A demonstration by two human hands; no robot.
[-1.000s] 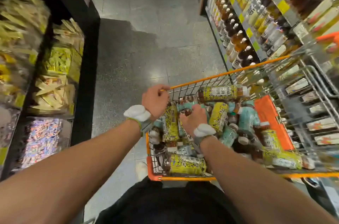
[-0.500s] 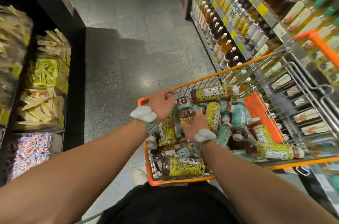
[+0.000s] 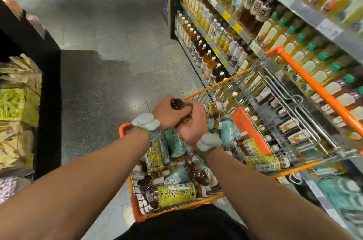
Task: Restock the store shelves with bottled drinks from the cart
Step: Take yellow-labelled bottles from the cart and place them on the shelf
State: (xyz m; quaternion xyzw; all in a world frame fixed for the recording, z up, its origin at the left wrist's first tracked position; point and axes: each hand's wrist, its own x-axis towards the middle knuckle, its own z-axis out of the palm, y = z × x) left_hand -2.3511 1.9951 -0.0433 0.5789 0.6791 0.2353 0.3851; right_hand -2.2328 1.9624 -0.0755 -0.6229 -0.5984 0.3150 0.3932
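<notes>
Store aisle, shelves (image 3: 294, 2) on right. Over cart (image 3: 124, 128): left hand (image 3: 164, 116) and right hand (image 3: 194, 128) both curled round one dark bottle (image 3: 176, 104), base sticking out between them.

Pale wristbands (image 3: 145, 124) (both wrists), black top (image 3: 186, 224)

The wire cart (image 3: 135, 208) with the orange rim stands on the grey floor (image 3: 110, 82) and holds bottles (image 3: 176, 192) lying on their sides in a loose pile. The shelves (image 3: 231, 21) to its right carry upright stock bottles (image 3: 208, 61) in rows.
</notes>
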